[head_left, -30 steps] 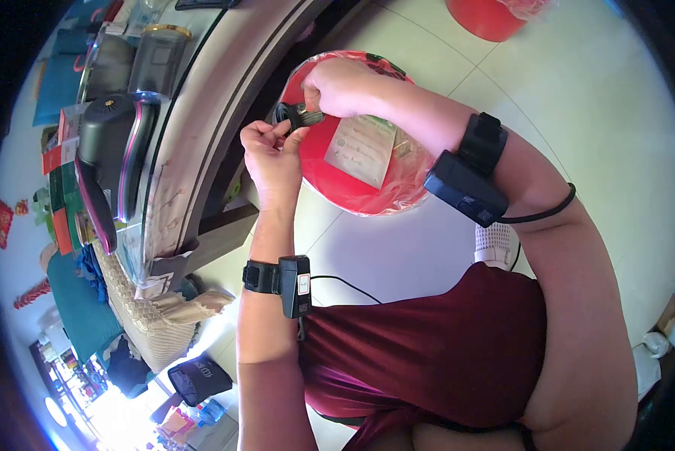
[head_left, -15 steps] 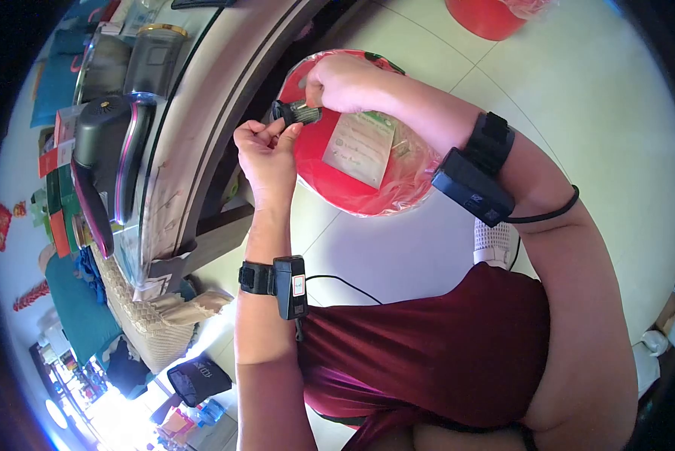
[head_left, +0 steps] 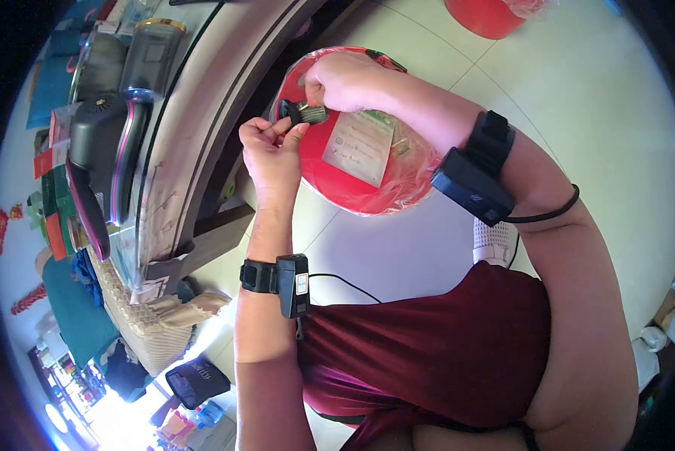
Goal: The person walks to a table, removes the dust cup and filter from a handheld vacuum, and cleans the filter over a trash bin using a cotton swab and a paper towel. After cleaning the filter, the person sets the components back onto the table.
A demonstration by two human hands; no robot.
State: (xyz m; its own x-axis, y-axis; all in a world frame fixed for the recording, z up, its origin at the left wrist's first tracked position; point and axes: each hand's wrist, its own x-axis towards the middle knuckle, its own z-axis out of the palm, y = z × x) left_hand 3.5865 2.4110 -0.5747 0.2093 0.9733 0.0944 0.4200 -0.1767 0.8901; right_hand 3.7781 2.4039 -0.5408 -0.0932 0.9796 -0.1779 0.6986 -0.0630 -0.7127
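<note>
My left hand pinches the black end of a small dark cylinder with a ribbed, greenish body. Beside that ribbed end, my right hand is closed, its fingertips pointing down; a thin light-coloured piece shows near them. Whether it grips that piece is too small to tell. Both hands are above a red bin lined with clear plastic. Inside the bin lies a pale printed packet with a green edge.
Left of the bin runs a glass-topped cabinet carrying a dark grey appliance and a lidded jar. Another red bin stands at the top. A black bag is at the lower left.
My left hand and the small cylinder have shifted slightly right. My right hand has stayed nearly in place beside the ribbed end.
</note>
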